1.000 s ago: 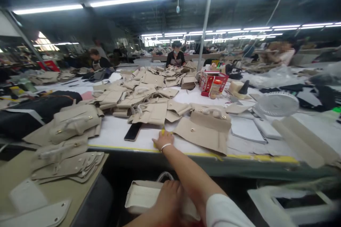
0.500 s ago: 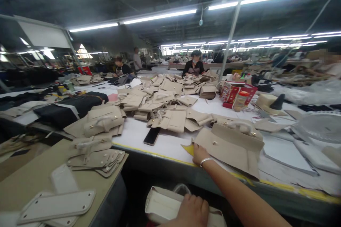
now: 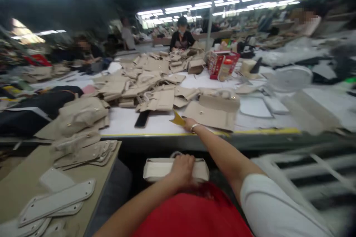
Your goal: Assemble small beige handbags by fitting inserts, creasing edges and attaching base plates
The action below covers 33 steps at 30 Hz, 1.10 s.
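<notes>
My left hand [image 3: 183, 170] is closed over a cream handbag [image 3: 158, 169], which lies on its side at my lap below the table edge. A clear loop, perhaps its handle, shows behind my fingers. My right hand [image 3: 189, 123], with a bracelet at the wrist, reaches to the front of the white table and pinches a yellow notched piece [image 3: 177, 119]; its material is unclear. Just right of that hand lies a flat beige bag panel [image 3: 214, 113] with a metal clasp. A black phone [image 3: 142, 119] lies to the left.
Beige bag pieces [image 3: 150, 77] are heaped across the table. A red patterned box [image 3: 219, 64] and a clear round lid [image 3: 290, 77] stand further right. White strips with holes [image 3: 58, 200] lie on a side board at left. A co-worker [image 3: 182, 37] sits opposite.
My view has swung right and tilted down, so my lap and sleeve now show. Both hands keep their hold; the yellow piece now points more upward and left.
</notes>
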Available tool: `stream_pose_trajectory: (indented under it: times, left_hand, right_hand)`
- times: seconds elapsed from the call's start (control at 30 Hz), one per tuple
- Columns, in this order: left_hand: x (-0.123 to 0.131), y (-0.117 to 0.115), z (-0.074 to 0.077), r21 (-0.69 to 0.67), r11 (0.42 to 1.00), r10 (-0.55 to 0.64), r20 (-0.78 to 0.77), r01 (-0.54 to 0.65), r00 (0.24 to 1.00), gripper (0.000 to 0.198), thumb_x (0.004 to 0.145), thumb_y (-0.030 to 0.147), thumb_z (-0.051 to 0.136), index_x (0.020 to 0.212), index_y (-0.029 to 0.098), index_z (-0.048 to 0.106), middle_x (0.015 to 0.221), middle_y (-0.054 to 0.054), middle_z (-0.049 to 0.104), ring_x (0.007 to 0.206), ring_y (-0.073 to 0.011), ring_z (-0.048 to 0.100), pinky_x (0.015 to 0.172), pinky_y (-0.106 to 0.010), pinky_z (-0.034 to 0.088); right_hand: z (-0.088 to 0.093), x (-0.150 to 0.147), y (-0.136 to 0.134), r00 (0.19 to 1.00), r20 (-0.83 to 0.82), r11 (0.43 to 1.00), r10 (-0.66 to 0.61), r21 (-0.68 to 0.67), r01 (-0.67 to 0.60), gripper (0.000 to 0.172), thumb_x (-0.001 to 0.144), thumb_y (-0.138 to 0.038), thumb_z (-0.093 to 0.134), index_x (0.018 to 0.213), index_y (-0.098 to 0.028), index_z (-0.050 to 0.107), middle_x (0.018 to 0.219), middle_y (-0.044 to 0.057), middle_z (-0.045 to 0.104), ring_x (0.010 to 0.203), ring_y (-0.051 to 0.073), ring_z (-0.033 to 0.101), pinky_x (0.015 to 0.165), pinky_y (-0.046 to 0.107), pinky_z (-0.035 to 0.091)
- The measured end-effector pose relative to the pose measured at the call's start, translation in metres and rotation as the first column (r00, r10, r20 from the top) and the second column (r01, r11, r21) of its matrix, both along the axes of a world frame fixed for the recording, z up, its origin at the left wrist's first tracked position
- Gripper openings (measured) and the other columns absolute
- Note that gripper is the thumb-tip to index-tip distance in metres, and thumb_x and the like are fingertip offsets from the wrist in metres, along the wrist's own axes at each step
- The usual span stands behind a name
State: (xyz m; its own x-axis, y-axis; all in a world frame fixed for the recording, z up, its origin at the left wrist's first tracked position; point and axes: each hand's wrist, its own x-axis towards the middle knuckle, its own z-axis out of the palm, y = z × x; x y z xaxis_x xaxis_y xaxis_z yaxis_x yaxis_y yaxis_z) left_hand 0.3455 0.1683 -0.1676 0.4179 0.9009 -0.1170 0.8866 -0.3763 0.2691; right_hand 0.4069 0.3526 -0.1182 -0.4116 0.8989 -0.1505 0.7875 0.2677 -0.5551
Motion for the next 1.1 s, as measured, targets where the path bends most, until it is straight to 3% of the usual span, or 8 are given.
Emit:
stream_pose_trajectory:
  times: [0.23, 0.4, 0.67, 0.8, 0.9, 0.97, 1.03, 1.1]
  left_hand:
    - [0.001, 0.001, 0.003, 0.008, 0.999, -0.041, -0.033, 0.041, 0.999, 0.071, 0.056, 0.059, 0.064, 0.108, 0.014, 0.046, 0.101, -0.012, 0.054, 0.095, -0.0302, 0.049, 0.082, -0.041, 0.036]
    - [0.006, 0.002, 0.007, -0.002, 0.999, -0.042, -0.064, 0.042, 0.997, 0.068, 0.053, 0.061, 0.066, 0.101, 0.016, 0.049, 0.097, -0.011, 0.054, 0.091, -0.0282, 0.051, 0.079, -0.038, 0.037]
    - [0.002, 0.003, 0.009, -0.037, 0.997, -0.067, -0.016, 0.067, 0.998, 0.081, 0.049, 0.067, 0.065, 0.108, 0.013, 0.049, 0.103, -0.013, 0.056, 0.095, -0.0307, 0.052, 0.08, -0.039, 0.038]
    - [-0.007, 0.019, 0.015, -0.249, 0.966, -0.028, 0.156, 0.067, 0.987, 0.068, 0.06, 0.066, 0.059, 0.106, 0.016, 0.053, 0.103, -0.011, 0.06, 0.092, -0.0272, 0.056, 0.078, -0.035, 0.041]
    - [-0.009, 0.041, 0.013, -0.446, 0.895, 0.166, 0.369, 0.017, 0.915, 0.055, 0.075, 0.066, 0.04, 0.091, 0.016, 0.056, 0.093, -0.009, 0.064, 0.086, -0.023, 0.059, 0.078, -0.034, 0.042]
    - [-0.006, 0.055, 0.007, -0.605, 0.796, 0.403, 0.509, -0.016, 0.761, 0.056, 0.08, 0.065, 0.032, 0.089, 0.015, 0.054, 0.088, -0.009, 0.066, 0.084, -0.021, 0.06, 0.079, -0.035, 0.043]
    - [-0.001, 0.064, 0.0, -0.746, 0.663, 0.579, 0.559, 0.057, 0.594, 0.054, 0.08, 0.062, 0.036, 0.095, 0.013, 0.052, 0.087, -0.01, 0.067, 0.081, -0.0197, 0.062, 0.081, -0.036, 0.044]
    - [0.003, 0.068, -0.004, -0.796, 0.578, 0.613, 0.567, 0.177, 0.55, 0.051, 0.078, 0.059, 0.045, 0.095, 0.012, 0.055, 0.086, -0.009, 0.067, 0.081, -0.0197, 0.062, 0.082, -0.035, 0.043]
  right_hand:
    - [-0.008, 0.137, -0.065, 0.985, -0.152, 0.975, -0.08, -0.216, 0.046, 0.036, 0.083, -0.046, 0.045, 0.102, -0.016, 0.055, 0.067, 0.001, 0.06, 0.048, 0.01, 0.052, 0.046, 0.02, 0.038]
    - [-0.018, 0.194, -0.123, 0.982, 0.183, 0.978, 0.058, -0.209, -0.018, 0.064, 0.08, -0.068, 0.029, 0.06, -0.017, 0.061, 0.05, 0.004, 0.054, 0.046, 0.014, 0.049, 0.049, 0.026, 0.033]
    - [-0.039, 0.133, -0.131, 0.924, 0.363, 0.991, 0.12, 0.016, -0.134, 0.047, 0.088, -0.047, 0.032, 0.084, -0.016, 0.067, 0.083, 0.013, 0.067, 0.078, 0.023, 0.061, 0.068, 0.03, 0.04]
    - [-0.04, 0.11, -0.125, 0.927, 0.367, 0.992, 0.08, 0.058, -0.108, 0.052, 0.091, -0.043, 0.022, 0.089, -0.014, 0.065, 0.089, 0.016, 0.066, 0.084, 0.025, 0.061, 0.073, 0.034, 0.041]
    - [-0.041, 0.108, -0.124, 0.927, 0.367, 0.991, 0.082, 0.068, -0.115, 0.052, 0.092, -0.042, 0.02, 0.091, -0.014, 0.064, 0.09, 0.016, 0.065, 0.086, 0.026, 0.06, 0.074, 0.035, 0.042]
    - [-0.042, 0.109, -0.124, 0.924, 0.368, 0.988, 0.1, 0.073, -0.136, 0.051, 0.092, -0.042, 0.021, 0.09, -0.014, 0.063, 0.089, 0.015, 0.066, 0.086, 0.026, 0.061, 0.074, 0.035, 0.042]
    - [-0.042, 0.11, -0.125, 0.923, 0.369, 0.986, 0.111, 0.076, -0.149, 0.051, 0.093, -0.042, 0.02, 0.089, -0.014, 0.063, 0.089, 0.015, 0.066, 0.085, 0.025, 0.061, 0.073, 0.034, 0.042]
    - [-0.042, 0.111, -0.126, 0.921, 0.371, 0.985, 0.118, 0.077, -0.157, 0.05, 0.093, -0.042, 0.02, 0.09, -0.014, 0.062, 0.09, 0.016, 0.066, 0.086, 0.025, 0.061, 0.074, 0.034, 0.042]
